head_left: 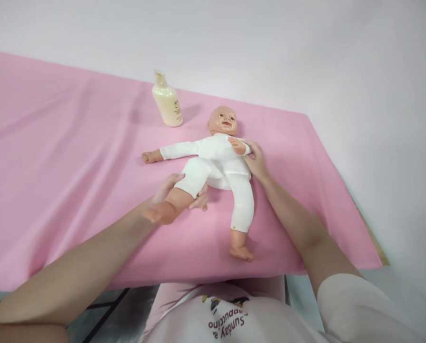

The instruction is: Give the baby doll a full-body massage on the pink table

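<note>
A plastic baby doll in a white one-piece suit (218, 164) lies face-up at the middle of the pink cloth-covered table (73, 157); the left hand (173, 193) wraps its fingers around the doll's bare lower leg, lifted at seven o'clock from its body. The right hand (256, 161) rests with loosely open fingers against the doll's side and arm at three o'clock; a cream plastic pump bottle (167, 101) stands upright at eleven o'clock, apart from the doll.

"Sunday" and "Cappuccino", upside down, on the person's shirt (230, 319)

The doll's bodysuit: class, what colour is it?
White; the doll's bodysuit shows best in the head view, against the pink sheet.
</note>
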A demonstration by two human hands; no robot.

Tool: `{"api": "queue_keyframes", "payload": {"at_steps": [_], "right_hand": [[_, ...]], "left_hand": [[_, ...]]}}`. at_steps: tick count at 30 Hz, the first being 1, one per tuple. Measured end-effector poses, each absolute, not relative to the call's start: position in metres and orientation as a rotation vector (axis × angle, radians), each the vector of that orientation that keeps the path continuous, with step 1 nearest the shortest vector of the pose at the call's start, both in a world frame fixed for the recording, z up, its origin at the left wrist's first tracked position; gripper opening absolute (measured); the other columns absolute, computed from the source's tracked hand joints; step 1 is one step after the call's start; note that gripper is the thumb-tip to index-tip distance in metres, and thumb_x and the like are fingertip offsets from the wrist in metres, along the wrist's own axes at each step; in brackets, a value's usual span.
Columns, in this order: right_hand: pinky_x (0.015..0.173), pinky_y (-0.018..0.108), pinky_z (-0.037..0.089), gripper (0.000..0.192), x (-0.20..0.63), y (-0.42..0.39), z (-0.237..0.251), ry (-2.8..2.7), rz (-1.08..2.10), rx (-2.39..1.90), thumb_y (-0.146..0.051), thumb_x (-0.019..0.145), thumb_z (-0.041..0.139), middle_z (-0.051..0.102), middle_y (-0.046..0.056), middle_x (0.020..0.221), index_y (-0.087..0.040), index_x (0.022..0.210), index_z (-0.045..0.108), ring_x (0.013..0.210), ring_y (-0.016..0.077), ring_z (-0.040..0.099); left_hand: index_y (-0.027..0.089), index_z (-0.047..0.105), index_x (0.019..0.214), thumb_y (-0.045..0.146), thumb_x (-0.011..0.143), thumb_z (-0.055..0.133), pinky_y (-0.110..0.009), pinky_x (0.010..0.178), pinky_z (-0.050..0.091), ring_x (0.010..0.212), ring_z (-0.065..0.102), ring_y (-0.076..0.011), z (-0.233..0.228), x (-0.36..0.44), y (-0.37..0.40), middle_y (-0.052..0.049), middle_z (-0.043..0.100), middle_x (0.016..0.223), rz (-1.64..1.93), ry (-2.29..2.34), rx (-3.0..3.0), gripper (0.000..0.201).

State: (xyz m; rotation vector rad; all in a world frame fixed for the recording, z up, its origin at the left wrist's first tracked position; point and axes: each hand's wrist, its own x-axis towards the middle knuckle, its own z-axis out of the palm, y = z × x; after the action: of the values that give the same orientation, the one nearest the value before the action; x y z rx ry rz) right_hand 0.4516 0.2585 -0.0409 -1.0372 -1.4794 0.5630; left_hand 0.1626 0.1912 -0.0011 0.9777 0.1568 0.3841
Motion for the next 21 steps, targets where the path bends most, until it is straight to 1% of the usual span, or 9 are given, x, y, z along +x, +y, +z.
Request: {"api": "queue_keyframes", "payload": {"at_steps": [2, 4, 6, 8, 10, 12, 15, 18, 21], "right_hand": [[0.103, 0.038, 0.052, 0.036, 0.453, 0.263, -0.045, -1.330, 0.664, -1.043, -0.042, 0.077, 0.074, 0.071, 0.002, 0.113, -0.028, 0.109, 0.066, 0.108, 0.0200, 0.065], [0.099, 0.037, 0.053, 0.037, 0.455, 0.268, -0.050, -1.196, 0.724, -1.042, -0.045, 0.075, 0.074, 0.072, 0.002, 0.107, -0.026, 0.106, 0.064, 0.102, 0.0186, 0.066], [0.099, 0.037, 0.054, 0.038, 0.457, 0.272, -0.053, -1.093, 0.750, -1.028, -0.047, 0.075, 0.072, 0.071, 0.002, 0.105, -0.024, 0.104, 0.063, 0.101, 0.0183, 0.067], [0.098, 0.037, 0.055, 0.040, 0.459, 0.275, -0.055, -1.007, 0.779, -1.009, -0.049, 0.076, 0.071, 0.071, 0.003, 0.107, -0.024, 0.106, 0.062, 0.103, 0.0190, 0.068], [0.095, 0.037, 0.057, 0.044, 0.462, 0.277, -0.055, -0.933, 0.814, -1.006, -0.051, 0.077, 0.069, 0.071, 0.005, 0.111, -0.024, 0.111, 0.061, 0.107, 0.0203, 0.068], [0.092, 0.037, 0.059, 0.046, 0.464, 0.278, -0.055, -0.859, 0.835, -1.017, -0.052, 0.077, 0.069, 0.071, 0.006, 0.113, -0.024, 0.113, 0.060, 0.109, 0.0216, 0.069], [0.087, 0.038, 0.061, 0.047, 0.465, 0.278, -0.052, -0.785, 0.848, -1.037, -0.052, 0.077, 0.070, 0.072, 0.007, 0.112, -0.024, 0.114, 0.061, 0.105, 0.0225, 0.070], [0.088, 0.038, 0.061, 0.048, 0.464, 0.276, -0.051, -0.839, 0.810, -1.046, -0.054, 0.077, 0.071, 0.072, 0.007, 0.113, -0.024, 0.113, 0.062, 0.105, 0.0225, 0.070], [0.095, 0.038, 0.057, 0.045, 0.462, 0.273, -0.053, -1.005, 0.720, -1.058, -0.054, 0.078, 0.072, 0.072, 0.007, 0.112, -0.022, 0.109, 0.063, 0.107, 0.0221, 0.069]], "left_hand": [[0.015, 0.060, 0.084, 0.068, 0.075, 0.061, -0.041, 0.073, 0.052, 0.054, 0.054, -0.0201, -0.003, 0.162, 0.186, -0.004, 0.059, 0.059, 0.304, 0.161, 0.998, 0.054], [0.014, 0.060, 0.090, 0.068, 0.073, 0.065, -0.041, 0.072, 0.053, 0.061, 0.060, -0.0233, -0.003, 0.163, 0.182, -0.006, 0.063, 0.065, 0.194, 0.140, 1.013, 0.056], [0.013, 0.060, 0.099, 0.069, 0.074, 0.067, -0.040, 0.074, 0.053, 0.073, 0.066, -0.0278, 0.001, 0.164, 0.179, -0.009, 0.066, 0.071, 0.076, 0.095, 1.056, 0.061], [0.013, 0.058, 0.106, 0.066, 0.072, 0.074, -0.039, 0.078, 0.053, 0.083, 0.068, -0.0303, 0.006, 0.167, 0.178, -0.011, 0.068, 0.078, -0.006, 0.031, 1.099, 0.066], [0.014, 0.057, 0.111, 0.056, 0.065, 0.085, -0.038, 0.081, 0.054, 0.088, 0.069, -0.0304, 0.010, 0.170, 0.179, -0.010, 0.070, 0.082, -0.084, -0.047, 1.120, 0.068], [0.016, 0.055, 0.112, 0.043, 0.058, 0.093, -0.037, 0.083, 0.054, 0.088, 0.070, -0.0288, 0.011, 0.172, 0.179, -0.009, 0.071, 0.085, -0.158, -0.106, 1.110, 0.071], [0.018, 0.053, 0.110, 0.033, 0.057, 0.094, -0.035, 0.081, 0.054, 0.083, 0.070, -0.0254, 0.004, 0.171, 0.177, -0.007, 0.071, 0.088, -0.145, -0.111, 1.085, 0.068], [0.018, 0.054, 0.107, 0.043, 0.061, 0.089, -0.036, 0.079, 0.055, 0.078, 0.067, -0.0224, -0.011, 0.168, 0.176, -0.007, 0.068, 0.085, -0.040, -0.081, 1.073, 0.063], [0.018, 0.051, 0.096, 0.067, 0.057, 0.078, -0.039, 0.074, 0.057, 0.062, 0.058, -0.0174, -0.028, 0.165, 0.178, -0.002, 0.060, 0.071, 0.138, -0.030, 1.125, 0.068]]}}
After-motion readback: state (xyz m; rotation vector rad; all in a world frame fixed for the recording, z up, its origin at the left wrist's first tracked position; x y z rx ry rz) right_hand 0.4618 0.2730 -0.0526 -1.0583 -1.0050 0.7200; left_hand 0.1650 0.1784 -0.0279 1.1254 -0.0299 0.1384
